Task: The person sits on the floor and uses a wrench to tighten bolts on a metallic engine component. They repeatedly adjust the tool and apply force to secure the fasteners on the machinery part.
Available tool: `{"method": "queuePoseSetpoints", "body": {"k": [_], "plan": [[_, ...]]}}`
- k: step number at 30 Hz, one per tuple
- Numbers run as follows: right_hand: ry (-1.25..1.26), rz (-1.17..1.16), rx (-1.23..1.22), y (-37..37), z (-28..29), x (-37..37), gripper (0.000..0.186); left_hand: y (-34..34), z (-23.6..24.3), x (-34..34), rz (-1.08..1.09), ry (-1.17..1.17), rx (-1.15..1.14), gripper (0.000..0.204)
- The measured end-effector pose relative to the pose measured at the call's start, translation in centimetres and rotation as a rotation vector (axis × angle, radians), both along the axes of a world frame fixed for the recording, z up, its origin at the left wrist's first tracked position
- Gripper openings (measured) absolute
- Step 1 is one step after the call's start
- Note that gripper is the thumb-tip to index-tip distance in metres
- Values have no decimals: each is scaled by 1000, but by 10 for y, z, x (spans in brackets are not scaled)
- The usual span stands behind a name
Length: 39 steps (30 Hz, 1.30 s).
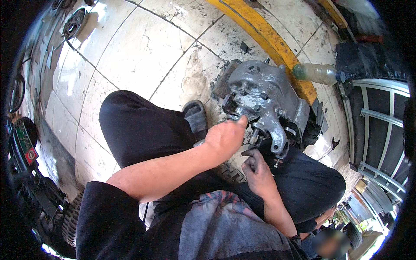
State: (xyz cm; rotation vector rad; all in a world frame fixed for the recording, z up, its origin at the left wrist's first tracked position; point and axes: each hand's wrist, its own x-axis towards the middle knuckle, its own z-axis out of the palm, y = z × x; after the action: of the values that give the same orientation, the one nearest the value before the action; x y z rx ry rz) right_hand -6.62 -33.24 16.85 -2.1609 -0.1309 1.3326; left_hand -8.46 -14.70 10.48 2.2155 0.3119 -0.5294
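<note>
A large grey metal casting (260,84) with bolt heads and a projecting arm rests on the floor in front of my legs. My left hand (225,139) is closed at its near left side, thumb raised against the casting. Whatever is inside those fingers is hidden. Just below the casting's arm, my right hand (258,173) is held with its index finger stretched out and the other fingers loosely curled; nothing shows in it. Its fingertips are close to a small shiny bolt-like part (254,138) under the casting. Dark smudges cover the right fingers.
A yellow beam (255,28) curves along the floor behind the casting. Beside it lies a plastic bottle (315,74) of cloudy liquid. A dark metal part (76,22) sits far left on the tiles. Metal framing (381,117) stands at right, and another person (323,221) is partly visible lower right.
</note>
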Motion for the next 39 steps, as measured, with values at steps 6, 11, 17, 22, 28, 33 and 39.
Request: {"method": "queuePoseSetpoints", "body": {"k": [6, 11, 17, 22, 28, 33, 39], "plan": [[11, 19, -38, 1, -2, 1, 34, 0, 0, -5, 79, 33, -108, 26], [-21, 42, -10, 5, -4, -4, 34, 1, 5, 4, 89, 144, -37, 26], [-57, 31, -87, -4, -5, -1, 35, 38, 19, 6, 253, 114, -82, 28], [-142, 91, -19, 6, -9, -5, 31, 17, 6, 10, 149, 120, -69, 31], [-158, 76, 29, 5, -14, -8, 32, 30, 11, 18, 140, 213, -147, 28], [-193, 88, -5, -1, -17, -13, 31, 40, 0, 28, 228, 75, -135, 26], [-188, 107, -13, -7, -28, -14, 34, 30, 2, 34, 283, 97, -124, 27]]}}
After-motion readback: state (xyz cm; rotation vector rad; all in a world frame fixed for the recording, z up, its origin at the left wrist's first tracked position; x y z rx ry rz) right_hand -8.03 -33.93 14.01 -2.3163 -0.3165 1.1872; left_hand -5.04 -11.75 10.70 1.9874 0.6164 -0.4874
